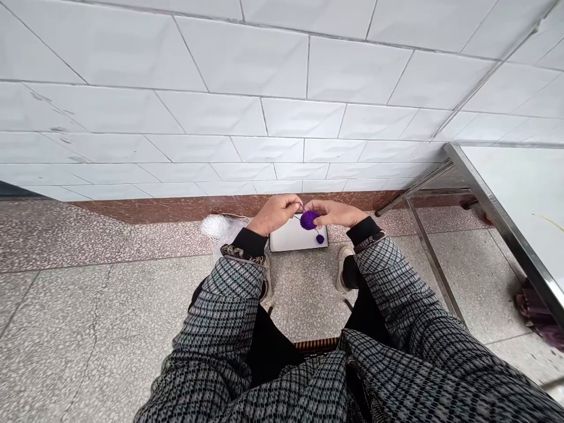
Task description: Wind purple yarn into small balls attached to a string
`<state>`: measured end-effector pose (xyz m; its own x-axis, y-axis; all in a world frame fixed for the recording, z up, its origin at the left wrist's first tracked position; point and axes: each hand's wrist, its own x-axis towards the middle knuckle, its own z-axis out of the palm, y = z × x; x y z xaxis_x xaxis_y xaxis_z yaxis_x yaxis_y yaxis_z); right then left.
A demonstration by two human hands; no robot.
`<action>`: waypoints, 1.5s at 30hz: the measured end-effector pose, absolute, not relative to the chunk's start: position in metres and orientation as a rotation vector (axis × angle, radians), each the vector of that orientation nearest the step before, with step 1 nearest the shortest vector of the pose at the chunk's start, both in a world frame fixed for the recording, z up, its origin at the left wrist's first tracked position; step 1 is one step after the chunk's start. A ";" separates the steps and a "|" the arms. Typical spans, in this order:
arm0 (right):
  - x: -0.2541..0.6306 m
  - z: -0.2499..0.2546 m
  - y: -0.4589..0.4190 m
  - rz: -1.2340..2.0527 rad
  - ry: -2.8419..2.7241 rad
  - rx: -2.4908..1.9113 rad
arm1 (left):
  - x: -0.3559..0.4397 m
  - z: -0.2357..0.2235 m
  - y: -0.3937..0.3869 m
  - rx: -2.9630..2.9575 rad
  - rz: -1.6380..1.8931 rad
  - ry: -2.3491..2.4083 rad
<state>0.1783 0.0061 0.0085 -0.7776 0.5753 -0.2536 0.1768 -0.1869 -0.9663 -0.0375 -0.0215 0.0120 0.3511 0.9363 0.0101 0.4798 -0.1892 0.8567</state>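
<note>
Purple yarn ball (309, 220) is up in the right hand (337, 212), fingers curled round it, above the white tray (288, 239). Left hand (274, 214) has thumb and fingertips pinched narrow on a purple strand (302, 205), just beside the ball. Smaller purple ball (319, 239) shows against the tray's right end; can't tell from here if it touches the bottom. Hands and big ball hide part of the tray's far side.

Around: white yarn (215, 227) and clear plastic (233, 229) on the floor (145, 329), left of the tray, partly behind the left wrist. Tray sits between the person's two shoes (342, 269), near the tiled wall (282, 117), which closes off the front. Metal-framed table (506, 223) crowds the right side, legs near the right arm; dark cloth (540, 311) under it, blurry.
</note>
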 end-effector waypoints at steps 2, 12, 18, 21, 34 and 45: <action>0.180 0.010 0.006 2.092 -1.616 -0.779 | -0.037 0.009 -0.020 1.819 0.690 1.275; 0.174 0.000 0.022 1.688 -1.061 -0.897 | -0.018 0.013 -0.029 1.924 0.472 0.928; 0.169 -0.006 0.015 1.509 -1.681 -1.316 | -0.027 0.018 -0.030 1.891 0.570 1.017; 0.173 0.004 0.009 1.826 -1.954 -1.143 | -0.034 0.018 -0.027 1.883 0.637 1.109; 0.176 0.008 0.019 1.900 -0.967 -0.666 | -0.028 0.003 -0.022 1.710 0.843 1.120; 0.092 -0.089 -0.065 1.294 -0.757 -1.488 | 0.050 -0.087 -0.028 0.629 1.363 1.565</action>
